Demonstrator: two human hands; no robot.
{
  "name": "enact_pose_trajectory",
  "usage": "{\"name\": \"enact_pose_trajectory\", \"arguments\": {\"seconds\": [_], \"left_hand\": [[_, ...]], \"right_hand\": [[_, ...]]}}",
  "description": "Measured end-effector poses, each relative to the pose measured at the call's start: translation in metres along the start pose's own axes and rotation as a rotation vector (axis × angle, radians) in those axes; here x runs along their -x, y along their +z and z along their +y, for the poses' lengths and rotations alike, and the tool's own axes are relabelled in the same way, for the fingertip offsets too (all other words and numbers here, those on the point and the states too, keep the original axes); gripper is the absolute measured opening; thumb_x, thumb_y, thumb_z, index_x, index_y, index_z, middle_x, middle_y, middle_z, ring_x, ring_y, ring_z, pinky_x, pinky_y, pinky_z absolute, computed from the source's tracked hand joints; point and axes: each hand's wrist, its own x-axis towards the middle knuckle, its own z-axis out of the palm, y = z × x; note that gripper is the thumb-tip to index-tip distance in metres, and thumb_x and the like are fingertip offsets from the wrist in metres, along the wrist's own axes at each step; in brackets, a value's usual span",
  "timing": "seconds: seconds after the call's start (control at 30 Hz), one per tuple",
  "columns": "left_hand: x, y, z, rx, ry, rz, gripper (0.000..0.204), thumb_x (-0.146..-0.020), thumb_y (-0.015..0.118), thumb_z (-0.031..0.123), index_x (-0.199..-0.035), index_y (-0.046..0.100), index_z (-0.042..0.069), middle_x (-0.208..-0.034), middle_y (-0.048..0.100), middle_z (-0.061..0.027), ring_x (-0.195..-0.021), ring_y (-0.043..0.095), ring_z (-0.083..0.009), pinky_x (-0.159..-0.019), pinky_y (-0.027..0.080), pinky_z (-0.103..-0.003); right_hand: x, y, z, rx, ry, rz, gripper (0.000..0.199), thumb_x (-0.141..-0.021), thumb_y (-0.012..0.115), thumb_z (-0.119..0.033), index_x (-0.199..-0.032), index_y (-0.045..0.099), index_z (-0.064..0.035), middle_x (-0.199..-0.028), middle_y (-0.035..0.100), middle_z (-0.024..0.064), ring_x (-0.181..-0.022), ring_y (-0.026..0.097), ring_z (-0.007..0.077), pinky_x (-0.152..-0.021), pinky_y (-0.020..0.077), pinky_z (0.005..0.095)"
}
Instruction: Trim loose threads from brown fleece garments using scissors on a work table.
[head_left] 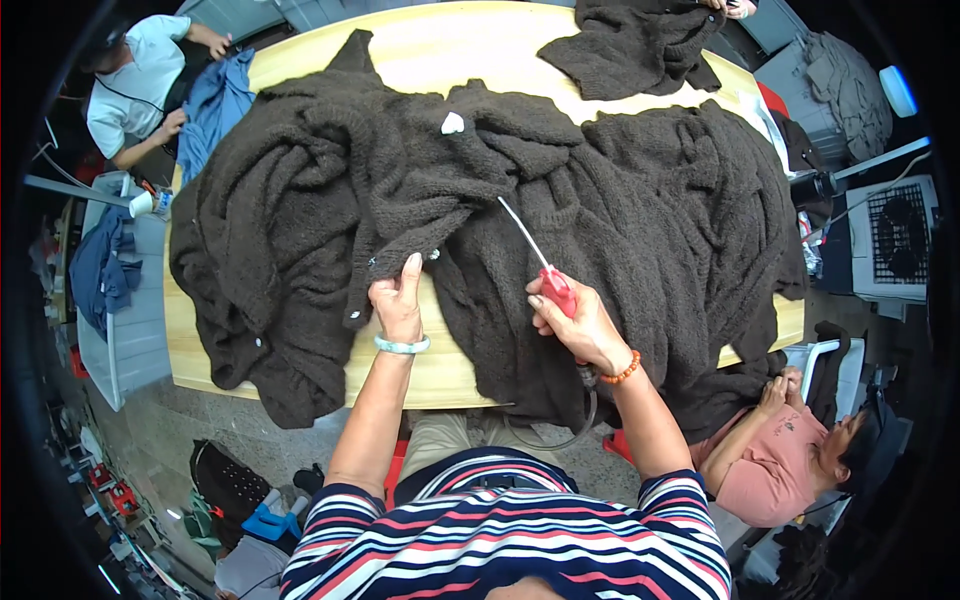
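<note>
- Striped sleeves at the bottom, two bare forearms reaching up onto the wooden table [300, 385].
- Left hand [399, 300], with a pale green bangle [402, 346] on the wrist, closed on the edge of a dark brown fuzzy sweater [330, 200]; fingers pinching the strip where small pale buttons sit.
- Right hand [575, 325], with an orange bead bracelet [624, 371], wrapped tight round the red handle of a thin tool [545, 268]; long silver tip pointing up and left, resting on the knit.
- A grey cord [575, 425] hanging in a loop under the right wrist.
- Sweater spread and bunched over the left half of the table, right in front of the hands; a small white tag [452, 123] showing near its top.
- Likely soft, floppy and thick, and quite heavy when lifted whole; no stiff part, so prone to sag and slide in a heap.
- Best place to grab, at a guess: the firm button edge or the neck, not the loose fluffy middle.
- More brown knitwear [690, 220] piled on the right half, touching the first sweater.
- One more brown piece [630, 45] at the far edge of the table.
- A person in pink [780, 450] sitting at the right, low down.
- A person in white [135, 85] at the far left with a blue cloth [215, 105].
</note>
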Motion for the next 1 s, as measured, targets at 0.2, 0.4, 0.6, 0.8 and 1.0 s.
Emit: {"name": "enact_pose_trajectory", "arguments": {"seconds": [0.2, 0.4, 0.6, 0.8, 1.0], "left_hand": [[-0.016, 0.017, 0.068, 0.233, -0.124, -0.095, 0.018, -0.096, 0.056, 0.010, -0.106, 0.067, 0.000, -0.107, 0.069, -0.0120, -0.097, 0.067, -0.0222, -0.090, 0.054, -0.039], [-0.040, 0.012, 0.107, 0.443, -0.116, -0.149, 0.016, -0.096, 0.055, 0.009, -0.104, 0.068, 0.002, -0.107, 0.069, -0.0126, -0.098, 0.067, -0.0240, -0.092, 0.052, -0.043], [-0.080, 0.012, 0.114, 0.541, -0.117, -0.132, 0.015, -0.096, 0.056, 0.010, -0.104, 0.067, 0.004, -0.104, 0.070, -0.0109, -0.099, 0.066, -0.0220, -0.092, 0.052, -0.042], [-0.106, 0.020, 0.107, 0.546, -0.140, -0.189, 0.014, -0.094, 0.059, 0.007, -0.106, 0.065, 0.003, -0.105, 0.067, -0.0068, -0.096, 0.064, -0.0164, -0.089, 0.052, -0.035], [-0.140, 0.009, 0.099, 0.451, -0.120, -0.233, 0.016, -0.095, 0.057, 0.009, -0.108, 0.064, 0.004, -0.106, 0.068, -0.0082, -0.095, 0.065, -0.0178, -0.089, 0.051, -0.035]], "right_hand": [[-0.036, 0.034, -0.023, -0.372, -0.156, -0.080, 0.017, -0.092, 0.061, -0.011, -0.107, 0.059, -0.0017, -0.089, 0.063, 0.0044, -0.069, 0.061, 0.0087, -0.063, 0.0515, 0.0232], [-0.053, 0.048, -0.075, -0.182, -0.297, -0.044, 0.017, -0.090, 0.064, -0.007, -0.106, 0.060, -0.0016, -0.093, 0.063, 0.0022, -0.070, 0.057, 0.0071, -0.063, 0.0492, 0.0224], [-0.070, 0.057, -0.118, 0.099, -0.549, 0.055, 0.022, -0.086, 0.068, -0.005, -0.106, 0.060, -0.0008, -0.092, 0.062, 0.0052, -0.072, 0.059, 0.0114, -0.067, 0.0491, 0.0259], [-0.118, 0.073, -0.167, 0.394, -0.626, 0.240, 0.037, -0.078, 0.077, -0.012, -0.108, 0.059, 0.0014, -0.094, 0.062, 0.0118, -0.084, 0.062, 0.0230, -0.077, 0.0502, 0.0316], [-0.159, 0.086, -0.176, 0.334, -0.572, 0.197, 0.029, -0.085, 0.071, -0.012, -0.108, 0.059, 0.0013, -0.088, 0.063, 0.0078, -0.071, 0.063, 0.0164, -0.067, 0.0508, 0.0285]]}}
